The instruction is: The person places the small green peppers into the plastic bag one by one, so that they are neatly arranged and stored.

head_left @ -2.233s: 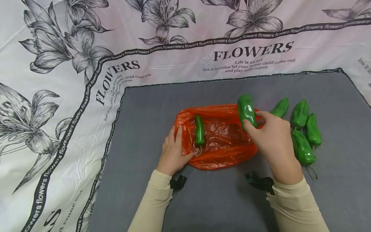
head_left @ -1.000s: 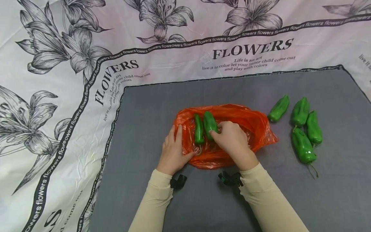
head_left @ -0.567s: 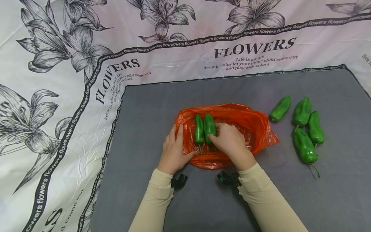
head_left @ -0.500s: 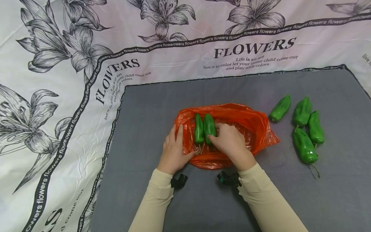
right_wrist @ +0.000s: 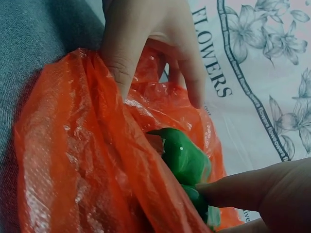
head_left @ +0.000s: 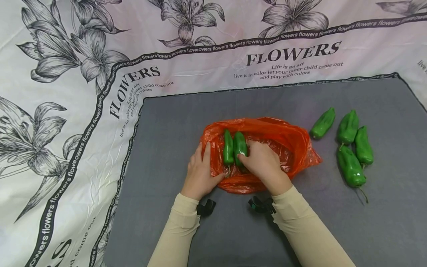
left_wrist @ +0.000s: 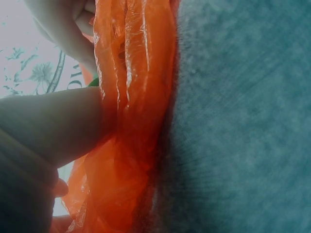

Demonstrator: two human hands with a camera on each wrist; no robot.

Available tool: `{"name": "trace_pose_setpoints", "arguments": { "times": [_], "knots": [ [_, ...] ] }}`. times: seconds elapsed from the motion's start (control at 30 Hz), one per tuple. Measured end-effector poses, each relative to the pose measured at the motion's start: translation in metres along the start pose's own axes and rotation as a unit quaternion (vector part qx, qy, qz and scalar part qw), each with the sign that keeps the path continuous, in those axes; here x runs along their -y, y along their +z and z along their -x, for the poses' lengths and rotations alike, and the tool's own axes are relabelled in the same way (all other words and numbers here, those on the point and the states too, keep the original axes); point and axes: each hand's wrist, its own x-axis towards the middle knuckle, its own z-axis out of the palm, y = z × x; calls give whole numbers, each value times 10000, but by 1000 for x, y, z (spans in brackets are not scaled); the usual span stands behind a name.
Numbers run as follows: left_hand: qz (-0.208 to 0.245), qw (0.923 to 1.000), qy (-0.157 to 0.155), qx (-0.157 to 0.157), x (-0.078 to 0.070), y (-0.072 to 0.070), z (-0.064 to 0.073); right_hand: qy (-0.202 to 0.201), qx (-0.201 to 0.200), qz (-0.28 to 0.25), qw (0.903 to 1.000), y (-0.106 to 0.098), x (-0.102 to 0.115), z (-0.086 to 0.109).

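An orange-red plastic bag (head_left: 301, 146) lies with its mouth spread wide on the grey surface. Its left rim is held by my left hand (head_left: 199, 176), the thumb dipping over the near edge in the right wrist view. Inside, a slim green pepper (head_left: 228, 148) lies near the left wall, its stem toward me. Beside it is a second green pepper (head_left: 240, 142), which my right hand (head_left: 263, 159) pinches at its right side with the thumb near its lower end. In the right wrist view the thumb (right_wrist: 238, 191) touches this pepper; my other right fingers are mostly hidden.
Right of the bag, several green peppers lie on the grey cloth: one lone pepper (head_left: 323, 123) and a cluster with a long-stemmed pepper (head_left: 351, 167) in front. A white flower-print border (head_left: 200, 79) runs along the back and left.
My right hand has carried the second pepper from above the bag's right side down into it, beside the first pepper. Over the last half second it shifts slightly left. My left hand stays put.
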Motion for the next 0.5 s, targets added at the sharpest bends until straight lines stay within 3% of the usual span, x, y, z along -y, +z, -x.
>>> {"name": "trace_pose_setpoints", "arguments": {
  "times": [0.5],
  "knots": [
    [-33, 9999, 95, -52, 0, 0, 1, -94, -371, 16, 9993, 6, 0, 1]
  ]
}}
